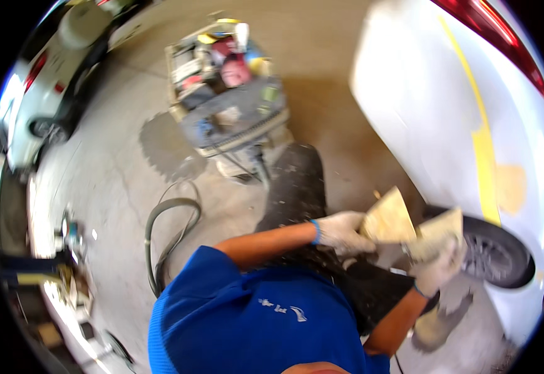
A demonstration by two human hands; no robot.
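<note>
My left hand (pixel 340 234), in a white glove, grips a tan sandpaper sheet (pixel 389 218) by its left edge. My right hand (pixel 437 268), also gloved, holds a second tan piece of sandpaper (pixel 439 232) just to the right. The two pieces meet or overlap between my hands; I cannot tell whether they are one sheet. Both hands hover in front of the white car body panel (pixel 421 106), just left of its wheel (pixel 493 252). A strip of yellow tape (pixel 485 156) runs down the panel beside a tan filler patch (pixel 511 187).
A cluttered tool cart (pixel 228 93) stands on the concrete floor ahead. A grey hose (pixel 169 230) loops on the floor to the left. Another white car (pixel 41 93) is parked at far left. My dark trouser leg (pixel 297 187) stretches toward the cart.
</note>
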